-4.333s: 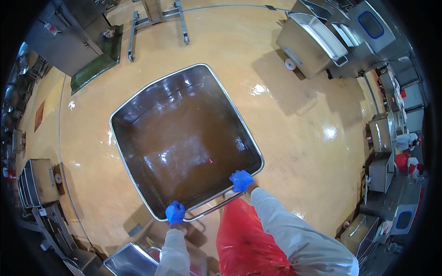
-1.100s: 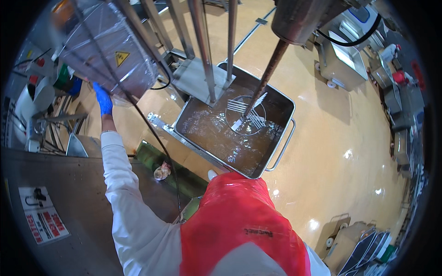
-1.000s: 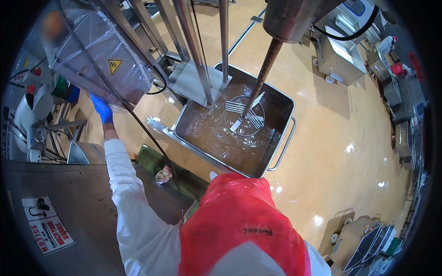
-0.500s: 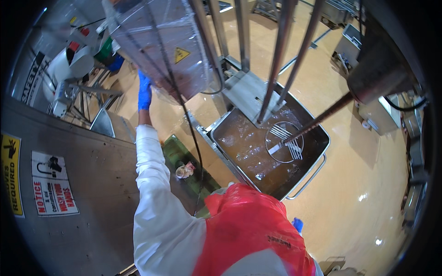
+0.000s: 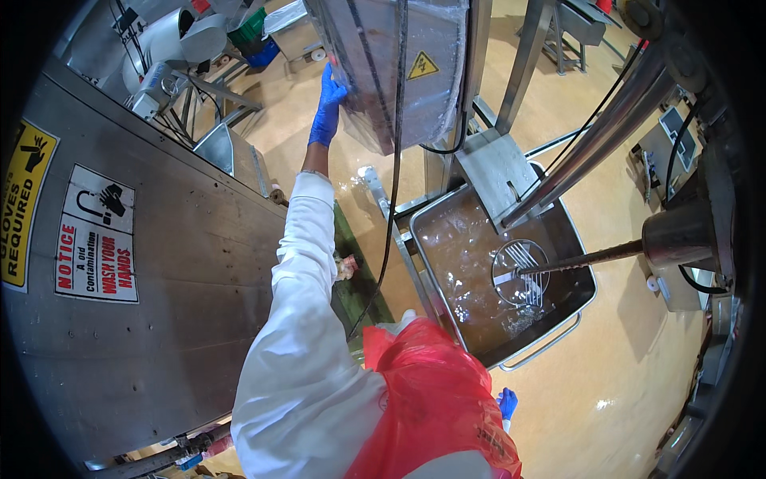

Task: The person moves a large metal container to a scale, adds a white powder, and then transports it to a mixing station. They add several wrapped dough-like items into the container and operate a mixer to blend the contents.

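Observation:
My left hand (image 5: 326, 104), in a blue glove, reaches forward to the left edge of a control box (image 5: 375, 72) wrapped in clear plastic. Its thumb and a finger are stretched out; part of the hand is hidden at the box's far side. Low by my right side is my right hand (image 5: 507, 403), also blue-gloved, with its fingers too small to make out. A steel tub (image 5: 549, 351) of bubbling brown liquid stands ahead to the right. A round slatted mixing head (image 5: 520, 273) on a rod (image 5: 590, 260) sits in the liquid.
A steel panel (image 5: 191, 295) with warning signs rises at my left. Below my arm is a green platform (image 5: 351, 299) with a pinkish scrap (image 5: 345, 267). A black cable (image 5: 396, 160) hangs before the box. Steel posts (image 5: 527, 68) and a slanting bar (image 5: 586, 136) stand over the tub.
The view has turned, so box and tub appear farther right. My left hand stays at the box's edge, its thumb now reaching toward the box. The right hand is still low at my side.

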Demonstrator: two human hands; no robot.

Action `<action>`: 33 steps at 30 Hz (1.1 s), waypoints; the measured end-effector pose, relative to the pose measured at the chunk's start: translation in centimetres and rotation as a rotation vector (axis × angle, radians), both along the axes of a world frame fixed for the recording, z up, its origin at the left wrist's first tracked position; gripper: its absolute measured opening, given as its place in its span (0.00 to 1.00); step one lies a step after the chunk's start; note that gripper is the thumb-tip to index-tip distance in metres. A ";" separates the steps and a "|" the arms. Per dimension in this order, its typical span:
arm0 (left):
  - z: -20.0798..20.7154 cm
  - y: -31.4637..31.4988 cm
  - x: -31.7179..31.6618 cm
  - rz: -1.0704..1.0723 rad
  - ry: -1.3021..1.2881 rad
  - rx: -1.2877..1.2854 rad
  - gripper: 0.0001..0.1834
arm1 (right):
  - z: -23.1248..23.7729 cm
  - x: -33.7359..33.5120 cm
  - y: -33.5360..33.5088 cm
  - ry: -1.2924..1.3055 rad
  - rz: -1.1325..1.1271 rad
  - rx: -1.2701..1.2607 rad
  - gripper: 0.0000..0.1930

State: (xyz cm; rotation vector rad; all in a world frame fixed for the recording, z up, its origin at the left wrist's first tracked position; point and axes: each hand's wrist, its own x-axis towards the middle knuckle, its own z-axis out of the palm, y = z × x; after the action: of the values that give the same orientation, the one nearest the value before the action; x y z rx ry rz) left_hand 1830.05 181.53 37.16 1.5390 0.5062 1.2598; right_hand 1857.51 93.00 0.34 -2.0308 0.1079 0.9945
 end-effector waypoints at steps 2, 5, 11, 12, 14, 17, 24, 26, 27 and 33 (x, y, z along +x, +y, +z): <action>-0.2 0.7 0.4 0.026 -0.015 0.059 0.41 | -0.1 -0.2 0.5 0.011 -0.055 0.012 0.13; -0.2 0.5 1.3 0.028 -0.030 0.054 0.39 | -1.0 -1.5 -0.3 -0.031 -0.018 0.018 0.13; -0.5 -0.2 0.9 0.075 -0.003 0.020 0.39 | -2.0 -5.7 -3.0 0.028 0.184 -0.218 0.13; -0.7 -0.1 0.8 0.070 -0.009 0.024 0.38 | -2.9 -6.1 -3.6 0.024 0.235 -0.235 0.13; -1.3 0.7 0.1 0.061 -0.022 0.027 0.37 | -4.7 -6.8 -5.0 0.007 0.355 -0.250 0.13; -2.1 1.6 1.9 0.007 -0.104 0.147 0.39 | -7.0 -6.1 -8.0 -0.093 0.431 -0.233 0.14; -2.4 0.6 0.6 0.317 0.201 0.286 0.26 | -1.9 -3.4 -1.7 0.017 -0.072 -0.154 0.15; -0.8 -0.7 1.2 0.285 0.170 0.211 0.24 | -1.6 -3.2 0.3 -0.029 -0.026 -0.092 0.16; -0.3 -1.4 1.6 0.269 0.146 0.168 0.22 | -1.6 -3.2 0.4 -0.052 -0.015 -0.079 0.16; 0.0 -1.8 1.8 0.180 0.040 0.011 0.30 | -1.4 -3.5 0.4 -0.067 0.023 -0.078 0.16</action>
State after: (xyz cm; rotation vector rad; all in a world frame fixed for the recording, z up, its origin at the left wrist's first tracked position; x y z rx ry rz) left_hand 1831.80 179.69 37.12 1.5571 0.6774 1.3722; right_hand 1853.99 93.37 -1.07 -2.1386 0.0880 0.9483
